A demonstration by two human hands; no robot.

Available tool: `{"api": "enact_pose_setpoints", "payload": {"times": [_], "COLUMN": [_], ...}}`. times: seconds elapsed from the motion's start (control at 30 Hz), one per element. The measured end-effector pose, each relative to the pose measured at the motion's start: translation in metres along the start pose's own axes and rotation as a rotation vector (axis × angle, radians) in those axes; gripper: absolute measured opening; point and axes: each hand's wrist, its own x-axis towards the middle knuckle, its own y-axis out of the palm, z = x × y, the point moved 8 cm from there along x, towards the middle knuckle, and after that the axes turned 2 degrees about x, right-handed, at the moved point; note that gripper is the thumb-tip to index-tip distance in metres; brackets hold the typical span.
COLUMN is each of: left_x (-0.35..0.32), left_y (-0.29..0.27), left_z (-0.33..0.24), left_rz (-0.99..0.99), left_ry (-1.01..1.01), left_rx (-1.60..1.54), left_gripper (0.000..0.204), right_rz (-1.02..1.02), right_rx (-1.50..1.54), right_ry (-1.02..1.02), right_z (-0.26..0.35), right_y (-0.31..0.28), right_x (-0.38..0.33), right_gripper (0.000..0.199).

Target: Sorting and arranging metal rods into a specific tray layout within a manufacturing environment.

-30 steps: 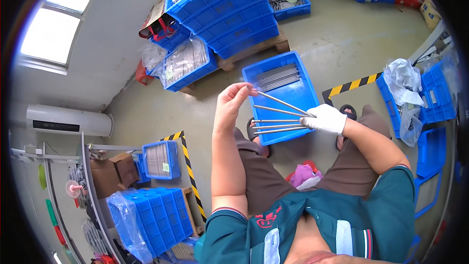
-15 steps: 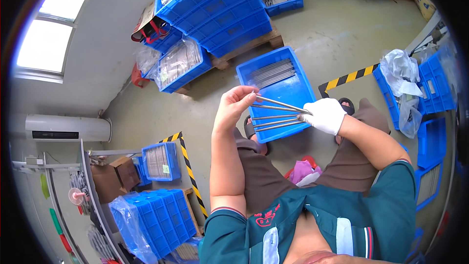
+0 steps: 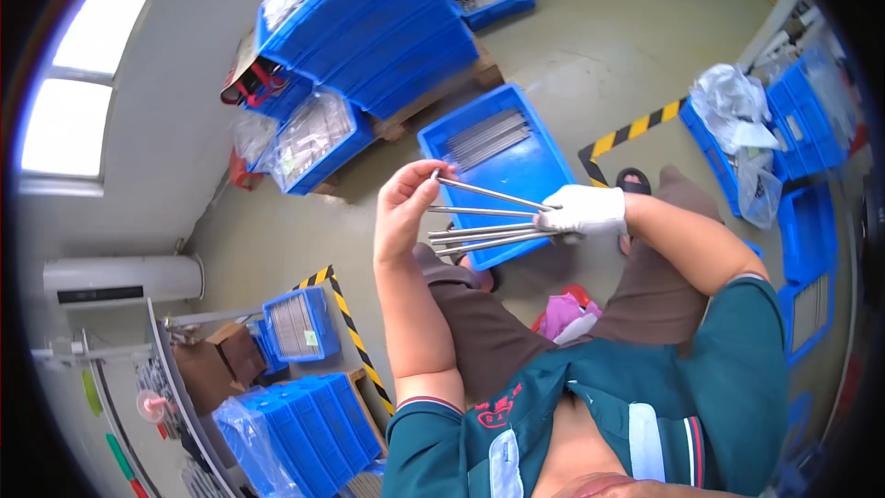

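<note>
My right hand (image 3: 587, 210), in a white glove, is closed around one end of several thin metal rods (image 3: 493, 233) that fan out to the left. My bare left hand (image 3: 406, 206) pinches the far end of the uppermost rod (image 3: 489, 193), which stands apart from the others. The other rods' left ends are free, most of them bunched close together. Below the hands sits an open blue crate (image 3: 539, 159), partly covered by the rods and right hand. A row of similar rods (image 3: 489, 140) lies inside it, toward its far side.
Stacked blue crates (image 3: 383, 32) stand on a wooden pallet (image 3: 438, 92) at far left. Crates with plastic bags (image 3: 733, 106) are at right. More stacked crates (image 3: 300, 433) stand at lower left, beside black-and-yellow floor tape (image 3: 355, 337). Purple cloth (image 3: 560, 315) lies between my legs.
The whole view has shifted, so the surroundings sit further left. The lower rods in my right hand are bunched closer, with more of them showing. My left hand still pinches a rod end.
</note>
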Motion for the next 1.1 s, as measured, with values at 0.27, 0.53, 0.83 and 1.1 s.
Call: {"api": "enact_pose_setpoints", "payload": {"times": [0.27, 0.53, 0.83, 1.1], "left_x": [-0.002, 0.016, 0.028, 0.017], "left_y": [-0.052, -0.017, 0.001, -0.025], "left_z": [-0.012, 0.029, 0.086, 0.117], "left_rz": [-0.243, -0.151, -0.079, -0.087], "left_ry": [0.234, 0.004, -0.193, -0.381], "left_rx": [0.005, 0.043, 0.129, 0.067], "left_gripper": [0.032, 0.033, 0.033, 0.032], "right_rz": [-0.612, -1.743, -1.542, -1.340], "right_rx": [-0.432, -0.785, 0.010, 0.385], "right_ry": [-0.305, -0.213, 1.131, 1.185], "right_z": [0.030, -0.034, -0.425, -0.501], "right_y": [-0.065, -0.092, 0.020, 0.096], "right_x": [-0.059, -0.306, -0.409, -0.312], "right_gripper": [0.055, 0.035, 0.045, 0.059]}}
